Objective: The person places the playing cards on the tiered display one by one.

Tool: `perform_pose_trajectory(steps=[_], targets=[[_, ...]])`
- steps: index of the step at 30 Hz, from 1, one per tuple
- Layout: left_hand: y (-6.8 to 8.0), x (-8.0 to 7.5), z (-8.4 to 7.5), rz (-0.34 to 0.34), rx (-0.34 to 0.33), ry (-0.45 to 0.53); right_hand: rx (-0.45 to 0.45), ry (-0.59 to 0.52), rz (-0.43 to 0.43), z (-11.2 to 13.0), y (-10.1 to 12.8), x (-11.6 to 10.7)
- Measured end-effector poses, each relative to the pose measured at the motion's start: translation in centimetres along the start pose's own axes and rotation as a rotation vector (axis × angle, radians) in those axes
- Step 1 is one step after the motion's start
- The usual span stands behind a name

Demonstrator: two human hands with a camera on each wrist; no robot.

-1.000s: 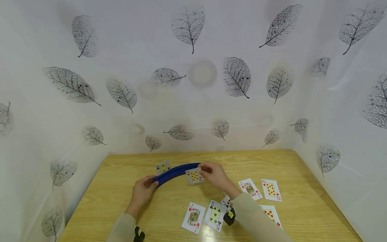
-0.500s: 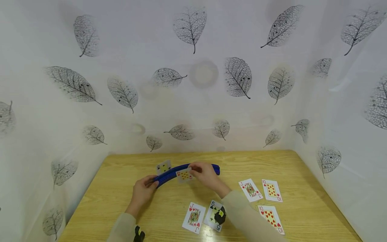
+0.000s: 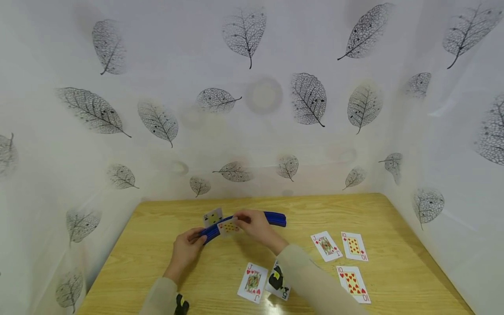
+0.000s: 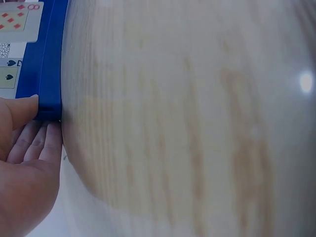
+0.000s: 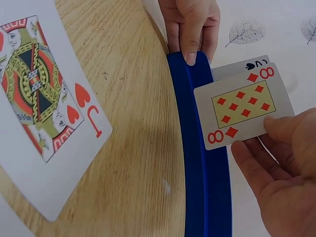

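A curved blue card holder [image 3: 276, 219] stands toward the back of the wooden table. My left hand [image 3: 185, 250] grips its left end, thumb on the front and fingers behind, as the left wrist view also shows. Between thumb and fingers, my right hand [image 3: 257, 228] pinches the eight of diamonds [image 5: 244, 106] by one edge. That card is held face toward me, right at the holder's groove. A spade card [image 3: 213, 216] stands in the holder near its left end, partly overlapped by the eight of diamonds in the right wrist view.
The jack of hearts [image 3: 252, 283] and the five of clubs [image 3: 281, 294] lie face up in front, the five partly hidden by the right wrist's camera. Farther right lie the jack of diamonds [image 3: 326, 246], ten of diamonds [image 3: 354, 246] and ten of hearts [image 3: 353, 284]. Leaf-patterned curtain [image 3: 264, 140] surrounds the table.
My right hand has moved left along the holder with the eight of diamonds, toward the spade card. The holder's right end has come into view. My left hand stays put.
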State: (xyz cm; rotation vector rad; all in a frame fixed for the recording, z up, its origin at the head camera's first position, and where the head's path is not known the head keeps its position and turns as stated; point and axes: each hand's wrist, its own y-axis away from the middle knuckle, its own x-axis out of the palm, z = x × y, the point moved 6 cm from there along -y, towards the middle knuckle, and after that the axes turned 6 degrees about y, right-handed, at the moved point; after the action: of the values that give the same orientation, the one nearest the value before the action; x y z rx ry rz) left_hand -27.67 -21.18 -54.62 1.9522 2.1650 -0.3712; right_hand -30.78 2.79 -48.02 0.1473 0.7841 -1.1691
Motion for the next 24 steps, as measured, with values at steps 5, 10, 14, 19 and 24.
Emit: perform_pose_trajectory(steps=[5,10,14,19,24], targets=[[0.0,0.0,0.1,-0.006,0.001,-0.009,0.015,0.004,0.018,0.3,-0.7,0.8],[0.1,0.1,0.3,0.003,-0.031,-0.006,0.019,-0.006,0.042,0.7,-1.1,1.4],[0.1,0.1,0.3,0.011,-0.049,0.009,0.021,-0.016,0.038,1.1,-1.5,1.7],[0.2,0.1,0.3,0.011,-0.06,0.029,0.007,-0.027,0.026,1.2,-1.8,2.0],[0.1,0.1,0.4,0.01,-0.063,0.042,0.021,-0.046,0.028,1.1,-2.0,2.2]])
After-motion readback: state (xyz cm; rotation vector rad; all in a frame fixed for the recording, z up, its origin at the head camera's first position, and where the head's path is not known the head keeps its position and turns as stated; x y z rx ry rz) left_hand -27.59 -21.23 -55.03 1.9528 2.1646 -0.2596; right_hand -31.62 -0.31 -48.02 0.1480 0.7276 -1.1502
